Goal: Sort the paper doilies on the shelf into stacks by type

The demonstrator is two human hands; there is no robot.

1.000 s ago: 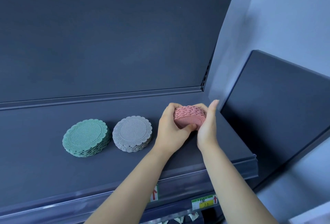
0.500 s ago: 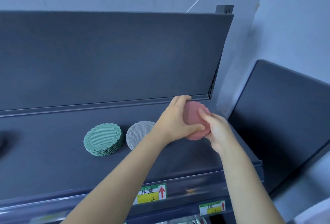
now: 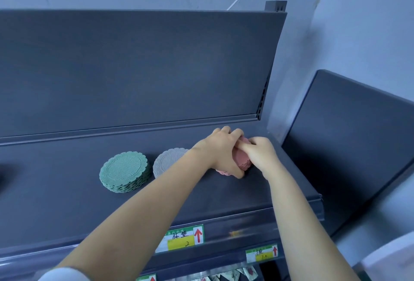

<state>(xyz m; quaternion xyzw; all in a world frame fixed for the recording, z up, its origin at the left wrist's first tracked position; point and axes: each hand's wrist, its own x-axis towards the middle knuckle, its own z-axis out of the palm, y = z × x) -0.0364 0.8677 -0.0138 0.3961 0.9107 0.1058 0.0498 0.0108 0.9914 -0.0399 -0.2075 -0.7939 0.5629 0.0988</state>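
We see a dark grey shelf [image 3: 67, 202] carrying three scalloped doily stacks. The pink stack [image 3: 240, 161] sits between our left grip [image 3: 220, 148] and right grip [image 3: 261, 153], both curled round it. The grey stack [image 3: 167, 162] lies just left of the left grip, with the green stack [image 3: 124, 171] just beyond it.

The front rail [image 3: 235, 218] of the shelf [image 3: 67, 195] carries a label [image 3: 180, 238]. It has a green strip of print too small to read, handwritten characters on white that look like 杯垫, a handwritten 2 on a yellow band, and a red upward arrow at its right end. The lower rail [image 3: 212, 258] holds a second label [image 3: 262, 254] with one unclear handwritten character, figures like 2 1 on yellow, and a red upward arrow. A third label [image 3: 146, 278] is cut off at the bottom edge, and only its red arrow tip shows.
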